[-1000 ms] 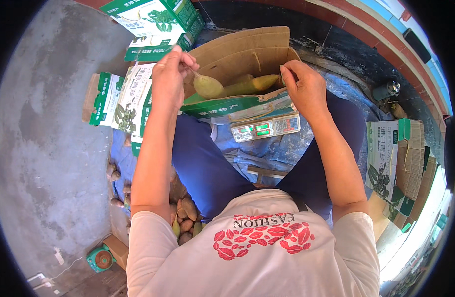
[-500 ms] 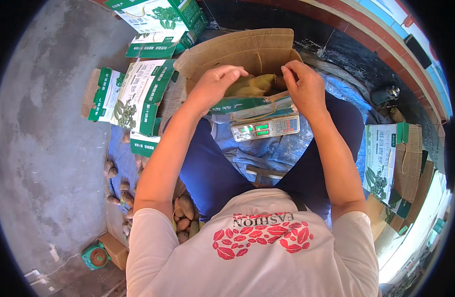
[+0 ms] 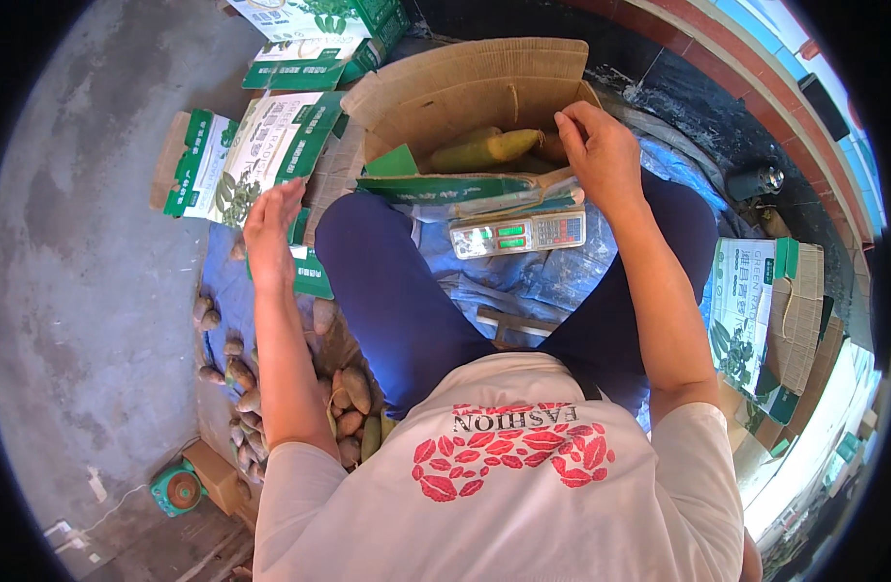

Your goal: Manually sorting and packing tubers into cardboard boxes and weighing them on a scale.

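In front of me a cardboard box (image 3: 465, 97) stands with its far flap raised, holding green radishes (image 3: 484, 150). Beneath its near side is a digital scale (image 3: 519, 233) with a lit green display. My right hand (image 3: 601, 150) is at the box's right wall, fingers bent round the edge; part of the grip is hidden. Off to the left, my left hand (image 3: 274, 233) is apart from the box with fingers stretched out, holding nothing. It hovers over a flattened white-and-green carton (image 3: 271, 145).
Several radishes (image 3: 353, 388) lie piled on the floor beside my left leg. More green-and-white cartons (image 3: 319, 29) stand at the far left, another carton (image 3: 746, 310) at the right. Blue sheeting (image 3: 523, 291) lies between my legs. A small turquoise scale (image 3: 182, 490) sits at lower left.
My left hand has left the box's left side and swung left and nearer to me. My right hand stays at the box's right side. The radishes inside show more plainly.
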A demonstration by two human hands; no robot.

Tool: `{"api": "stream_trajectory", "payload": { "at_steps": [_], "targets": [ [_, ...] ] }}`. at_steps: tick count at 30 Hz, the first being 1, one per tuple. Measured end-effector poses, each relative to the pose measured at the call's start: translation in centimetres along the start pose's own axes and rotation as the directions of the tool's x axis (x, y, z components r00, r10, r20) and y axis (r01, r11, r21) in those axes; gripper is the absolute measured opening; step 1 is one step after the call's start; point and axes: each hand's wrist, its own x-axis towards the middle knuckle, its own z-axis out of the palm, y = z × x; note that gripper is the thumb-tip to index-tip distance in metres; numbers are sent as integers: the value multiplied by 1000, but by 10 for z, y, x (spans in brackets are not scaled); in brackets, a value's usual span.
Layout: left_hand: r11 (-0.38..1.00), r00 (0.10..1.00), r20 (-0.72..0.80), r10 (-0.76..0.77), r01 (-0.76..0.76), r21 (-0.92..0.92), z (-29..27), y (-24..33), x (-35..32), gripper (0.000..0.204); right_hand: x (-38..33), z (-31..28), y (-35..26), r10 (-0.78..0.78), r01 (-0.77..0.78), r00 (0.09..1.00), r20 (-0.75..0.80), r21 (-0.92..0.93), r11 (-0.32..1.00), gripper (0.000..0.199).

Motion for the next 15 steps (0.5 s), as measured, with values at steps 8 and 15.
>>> {"api": "stream_trajectory", "payload": {
  "at_steps": [8,15],
  "targets": [
    [825,916,-81,-393,390,408,-91,-165,-55,28,-4,3,6,23,-17,998,64,-87,996,16],
    [47,818,297,-493,-316,948,-139,-285,-154,22,-4,13,3,-37,41,998,44,-91,995,14]
  ]
}}
